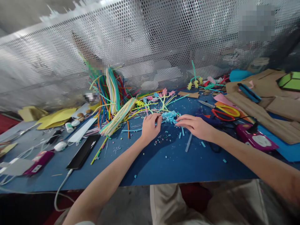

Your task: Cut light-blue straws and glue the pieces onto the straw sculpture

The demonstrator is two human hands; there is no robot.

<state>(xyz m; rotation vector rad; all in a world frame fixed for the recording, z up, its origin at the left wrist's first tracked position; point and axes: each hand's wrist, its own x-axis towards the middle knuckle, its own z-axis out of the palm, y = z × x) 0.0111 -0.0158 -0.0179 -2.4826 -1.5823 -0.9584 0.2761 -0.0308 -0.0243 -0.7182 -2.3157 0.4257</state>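
Between my hands, just above the blue table, is a light blue craft flower (170, 117) with many short petal-like tips, seemingly made of pipe cleaners. My left hand (151, 127) is closed, its curled fingertips pinching the flower's left end. From the other side, my right hand (195, 125) has its fingers gathered together at the flower's right edge; the exact grip is small to see. Behind lie pink craft flowers (164, 92) on pale stems and a yellow one (140, 103). Cut blue bits are scattered beneath and around my hands.
Bundled pipe cleaners (117, 117) lie left of my hands, beside a black phone (83, 152). On the right are orange-and-yellow scissors (225, 112), a magenta power strip (256, 137) and brown paper (260, 106). A perforated metal screen (164, 40) closes off the back.
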